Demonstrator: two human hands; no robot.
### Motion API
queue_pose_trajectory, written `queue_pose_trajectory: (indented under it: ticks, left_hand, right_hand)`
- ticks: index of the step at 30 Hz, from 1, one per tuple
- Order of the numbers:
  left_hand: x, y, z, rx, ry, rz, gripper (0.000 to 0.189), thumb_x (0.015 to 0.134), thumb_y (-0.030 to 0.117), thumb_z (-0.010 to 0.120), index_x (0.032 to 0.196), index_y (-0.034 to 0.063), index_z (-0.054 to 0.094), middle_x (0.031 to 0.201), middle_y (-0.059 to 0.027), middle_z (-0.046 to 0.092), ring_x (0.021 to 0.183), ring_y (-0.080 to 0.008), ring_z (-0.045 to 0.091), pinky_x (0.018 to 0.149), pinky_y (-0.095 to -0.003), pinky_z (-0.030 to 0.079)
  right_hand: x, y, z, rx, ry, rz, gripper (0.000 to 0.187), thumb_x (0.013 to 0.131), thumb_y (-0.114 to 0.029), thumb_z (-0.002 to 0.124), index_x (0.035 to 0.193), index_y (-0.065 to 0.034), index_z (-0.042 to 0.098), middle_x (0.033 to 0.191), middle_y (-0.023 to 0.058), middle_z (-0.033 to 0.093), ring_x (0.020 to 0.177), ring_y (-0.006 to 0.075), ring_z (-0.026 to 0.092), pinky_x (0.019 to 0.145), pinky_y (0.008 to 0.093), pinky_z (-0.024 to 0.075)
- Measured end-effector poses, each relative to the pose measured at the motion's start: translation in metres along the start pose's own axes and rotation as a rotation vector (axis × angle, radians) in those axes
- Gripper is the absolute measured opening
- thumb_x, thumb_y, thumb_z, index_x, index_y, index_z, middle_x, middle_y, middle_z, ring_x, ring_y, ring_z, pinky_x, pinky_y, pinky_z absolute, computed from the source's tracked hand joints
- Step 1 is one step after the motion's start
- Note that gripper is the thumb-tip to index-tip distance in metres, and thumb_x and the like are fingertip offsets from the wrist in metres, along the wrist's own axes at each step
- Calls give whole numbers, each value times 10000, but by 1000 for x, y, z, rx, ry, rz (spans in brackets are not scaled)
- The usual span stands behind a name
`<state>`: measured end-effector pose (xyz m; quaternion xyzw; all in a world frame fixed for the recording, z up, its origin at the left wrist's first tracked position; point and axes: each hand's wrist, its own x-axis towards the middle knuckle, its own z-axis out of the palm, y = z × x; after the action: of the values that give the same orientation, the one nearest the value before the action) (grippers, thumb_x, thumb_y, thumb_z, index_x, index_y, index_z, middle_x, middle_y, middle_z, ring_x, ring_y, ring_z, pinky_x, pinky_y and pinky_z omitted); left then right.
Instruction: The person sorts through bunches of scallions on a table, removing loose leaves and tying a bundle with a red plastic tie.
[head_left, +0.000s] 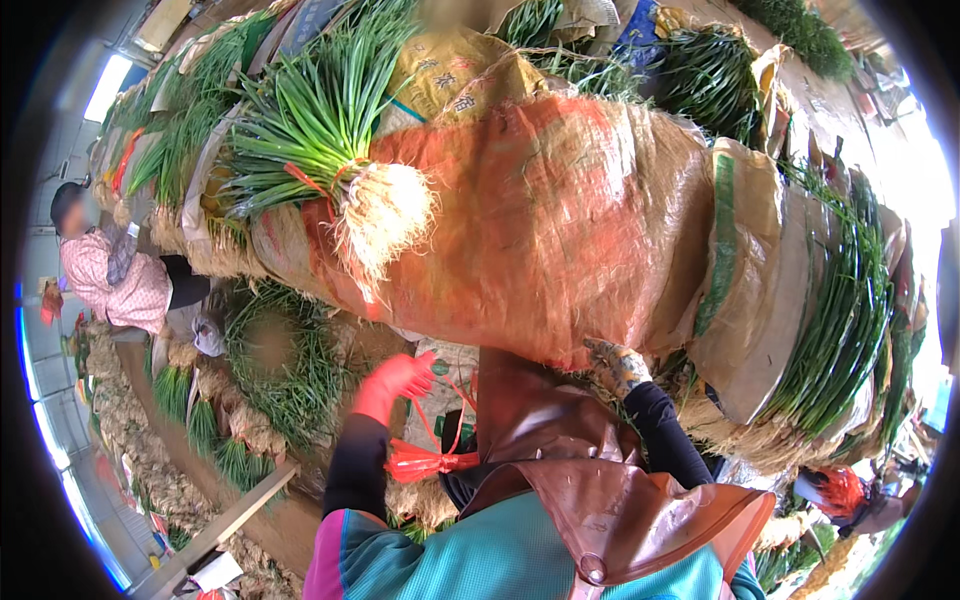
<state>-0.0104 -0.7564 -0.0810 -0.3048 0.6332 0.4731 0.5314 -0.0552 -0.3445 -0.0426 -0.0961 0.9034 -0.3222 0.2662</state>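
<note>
My left hand (395, 382), in a red glove, is at waist height just above a bunch of red plastic ties (431, 459) that hangs at the side of a brown apron (540, 420). Strands of the ties run up close to its fingers; whether it grips one I cannot tell. My right hand (616, 366), in a patterned glove, touches the near edge of an orange woven plastic sheet (525, 232). A bunch of green Chinese chives or similar leafy stalks (322, 135), bound with red ties, lies on the sheet's left part, its pale roots (386, 214) towards the middle.
More greens (832, 300) lie between woven sacks (742, 270) at the right. Behind the sheet are a yellow sack (457, 75) and dark greens (705, 75). Loose greens (289, 367) and a wooden beam (225, 517) are at the lower left. A person (120, 277) stands at the far left.
</note>
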Motion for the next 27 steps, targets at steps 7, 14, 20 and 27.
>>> queue_pose_trajectory:
  ticks: [7, 14, 20, 27]
  left_hand:
    - [52, -40, 81, 147, -55, -21, 575, 798, 546, 547, 1097, 55, 567, 887, -121, 630, 755, -223, 624, 649, -328, 504]
    - [39, -20, 82, -736, -21, 414, 437, 844, 347, 569, 1173, 62, 525, 926, -110, 626, 804, -218, 616, 711, -332, 494]
    - [-60, 86, 69, -432, -354, 725, 340, 871, 104, 536, 1203, 41, 491, 902, -92, 633, 855, -189, 606, 800, -337, 469]
    - [-97, 164, 106, 261, -623, 661, 317, 872, 21, 497, 1189, 2, 511, 1082, -100, 601, 998, -170, 568, 898, -312, 429]
  right_hand:
    - [-9, -1, 7, -215, -282, -33, 376, 875, -324, 442, 1155, -98, 551, 1107, 176, 572, 1023, 334, 536, 879, 399, 418]
    - [-26, -3, 4, -86, -173, -63, 337, 874, -273, 466, 1128, -79, 574, 1093, 161, 585, 994, 327, 553, 864, 375, 429]
    - [-8, -42, -17, 611, -125, -33, 365, 869, -290, 515, 1127, -37, 567, 875, 150, 611, 807, 273, 592, 727, 331, 466]
    - [24, -87, -44, 1373, -355, 78, 296, 865, -312, 570, 978, -40, 585, 594, 12, 450, 495, 90, 440, 500, 265, 411]
